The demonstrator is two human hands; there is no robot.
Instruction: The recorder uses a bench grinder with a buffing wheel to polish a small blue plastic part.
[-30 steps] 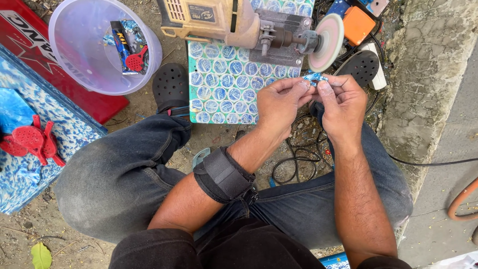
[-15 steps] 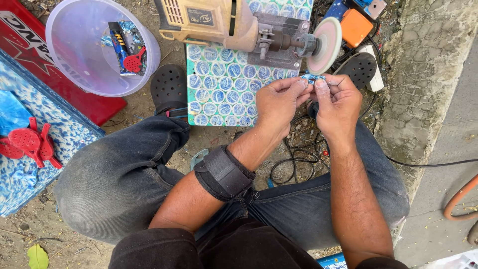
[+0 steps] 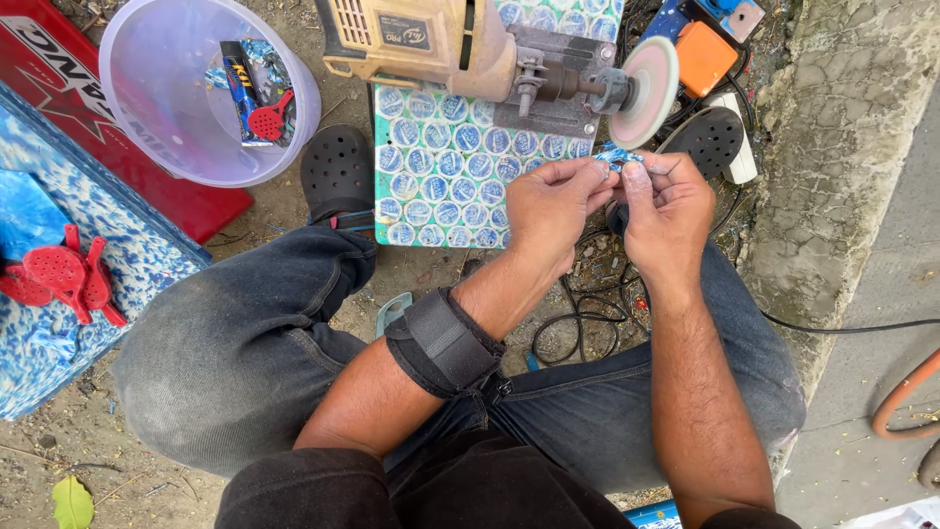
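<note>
My left hand point(image 3: 550, 206) and my right hand point(image 3: 668, 211) pinch a small blue-and-white piece point(image 3: 617, 157) between their fingertips, just below the pale sanding disc point(image 3: 643, 90) of a beige power tool point(image 3: 441, 41). The tool lies across a board covered with blue-and-white bottle caps point(image 3: 446, 176). A black brace point(image 3: 443, 343) wraps my left forearm. I sit with both knees bent in dark jeans.
A translucent bowl point(image 3: 157, 127) at the upper left holds a red paddle-shaped piece and small packets. More red paddles point(image 3: 61, 274) lie on a blue speckled slab point(image 3: 88, 264). Black cables point(image 3: 578, 313) coil on the dirt; an orange box point(image 3: 703, 54) and a concrete curb point(image 3: 842, 147) stand at the right.
Both hands stay pinched on the small piece under the disc, with only slight finger shifts. The view has drifted a little.
</note>
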